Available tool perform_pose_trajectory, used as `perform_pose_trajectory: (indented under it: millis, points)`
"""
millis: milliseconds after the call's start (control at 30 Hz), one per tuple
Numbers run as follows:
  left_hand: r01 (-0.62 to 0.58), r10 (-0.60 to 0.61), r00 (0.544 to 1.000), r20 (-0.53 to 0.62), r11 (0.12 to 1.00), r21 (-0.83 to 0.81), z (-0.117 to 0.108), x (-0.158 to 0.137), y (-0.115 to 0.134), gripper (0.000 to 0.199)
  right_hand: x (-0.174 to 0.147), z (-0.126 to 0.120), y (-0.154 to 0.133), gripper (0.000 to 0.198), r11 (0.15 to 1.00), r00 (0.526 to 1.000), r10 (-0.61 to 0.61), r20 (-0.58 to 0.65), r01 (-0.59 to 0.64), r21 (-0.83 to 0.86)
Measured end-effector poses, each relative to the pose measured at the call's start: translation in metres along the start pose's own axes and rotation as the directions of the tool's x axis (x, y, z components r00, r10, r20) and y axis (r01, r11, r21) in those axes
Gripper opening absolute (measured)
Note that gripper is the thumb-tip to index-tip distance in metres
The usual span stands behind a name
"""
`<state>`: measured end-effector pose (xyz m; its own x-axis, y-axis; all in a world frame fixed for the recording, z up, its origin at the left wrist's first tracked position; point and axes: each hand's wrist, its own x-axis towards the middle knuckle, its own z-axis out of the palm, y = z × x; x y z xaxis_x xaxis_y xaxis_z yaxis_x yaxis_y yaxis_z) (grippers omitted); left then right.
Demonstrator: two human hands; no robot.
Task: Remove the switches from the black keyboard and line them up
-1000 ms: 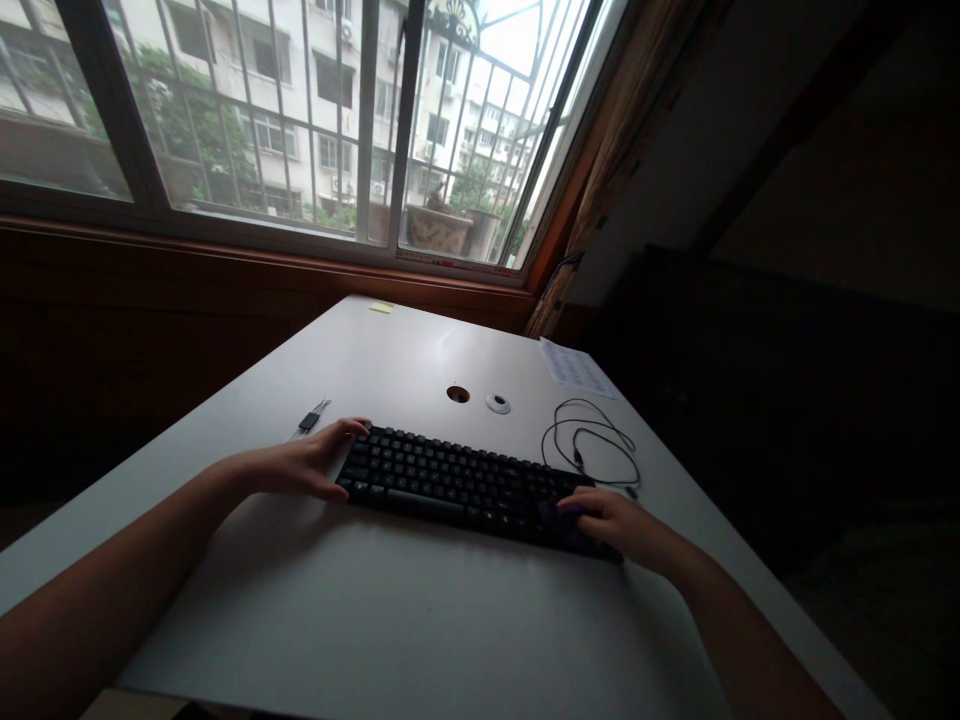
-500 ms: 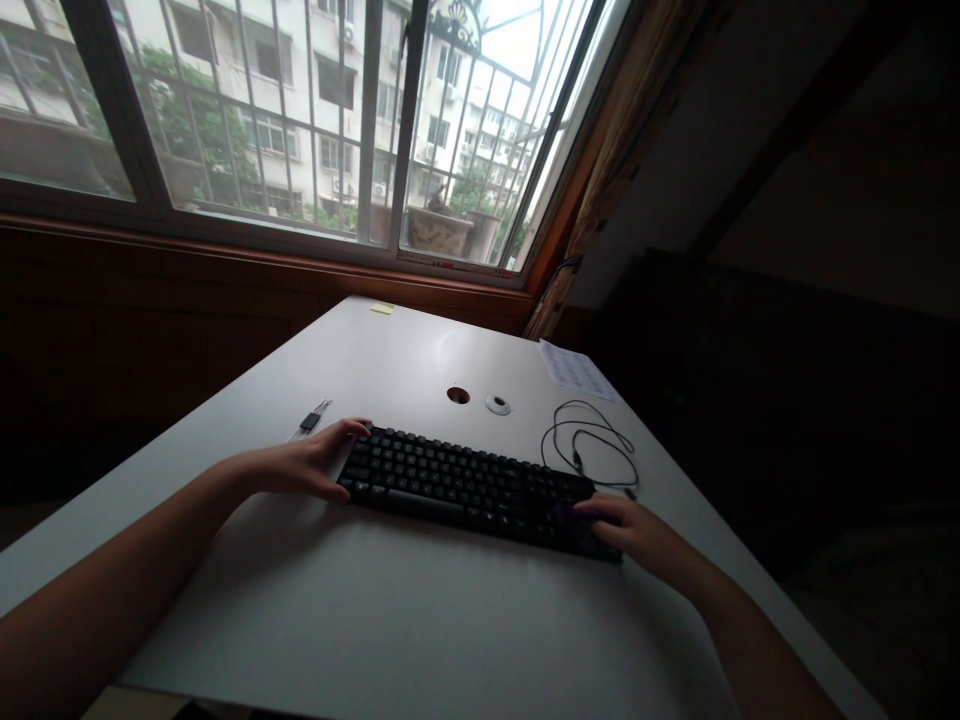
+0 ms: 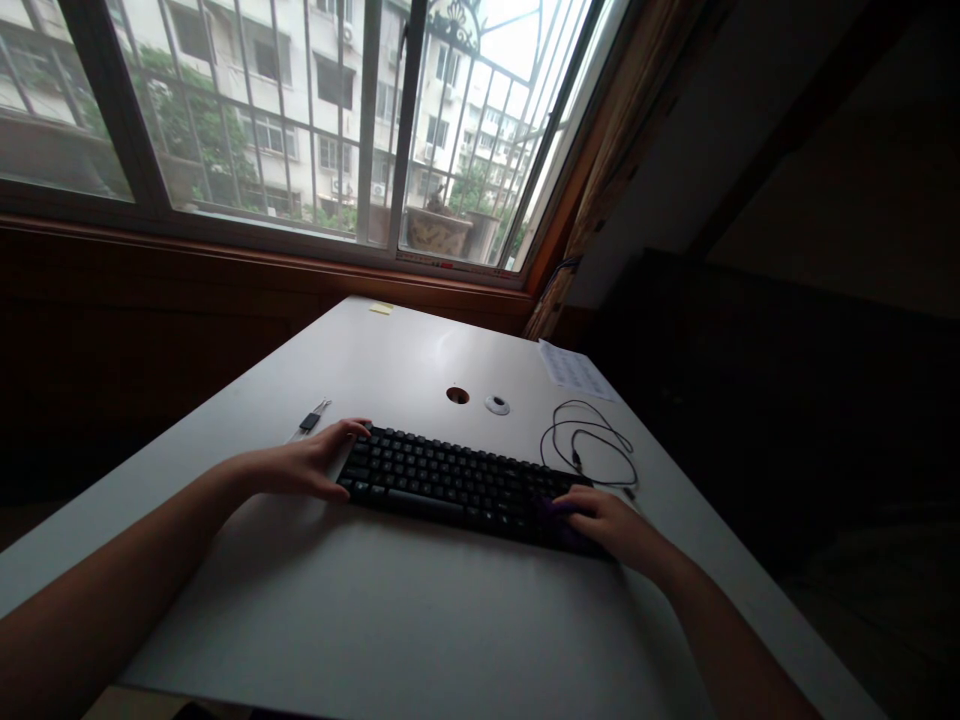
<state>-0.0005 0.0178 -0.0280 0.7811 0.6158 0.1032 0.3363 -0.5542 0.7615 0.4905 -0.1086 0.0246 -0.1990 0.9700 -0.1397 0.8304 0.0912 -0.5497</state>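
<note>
A black keyboard (image 3: 435, 478) lies on the white desk (image 3: 390, 610), slanting slightly down toward the right. Its left end sits between the thumb and fingers of my left hand (image 3: 313, 468), thumb at the near corner and fingertips at the far one. Over the number-pad end is my right hand (image 3: 604, 518), fingers closed on a dark purple cloth (image 3: 555, 507) that rests against the keys. The cloth is dim and partly hidden by the fingers.
Beyond the keyboard's right end lies a coiled black cable (image 3: 589, 440). A binder clip (image 3: 309, 421) is past my left hand. Further back are a cable hole (image 3: 457, 396), its round cover (image 3: 497, 405), printed paper (image 3: 576, 370) and a yellow note (image 3: 381, 309).
My right hand has slid left along the keyboard with the purple cloth. My left hand and the keyboard have stayed in place.
</note>
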Motion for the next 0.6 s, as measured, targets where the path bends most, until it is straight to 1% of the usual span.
perform_pose_trajectory:
  millis: [167,333,433,600]
  points:
    - [-0.004,0.004,1.000,-0.003,1.000,-0.013,0.000,0.000,-0.001,0.080,-0.008,-0.004,0.016,0.031,0.998,0.998,0.057,-0.035,-0.057,-0.005]
    - [-0.008,0.008,1.000,0.002,1.000,-0.019,0.000,-0.001,-0.004,0.082,-0.016,-0.009,0.021,0.031,0.998,0.997,0.066,-0.040,-0.065,0.026]
    - [-0.008,0.008,1.000,-0.001,1.000,-0.029,0.000,-0.001,-0.005,0.082,-0.019,-0.014,0.025,0.029,0.995,0.993,0.102,-0.062,-0.101,0.022]
    - [0.000,0.000,1.000,0.006,0.999,-0.036,0.001,-0.001,-0.006,0.082,-0.027,-0.020,0.046,0.030,0.986,0.982,0.167,-0.091,-0.164,0.038]
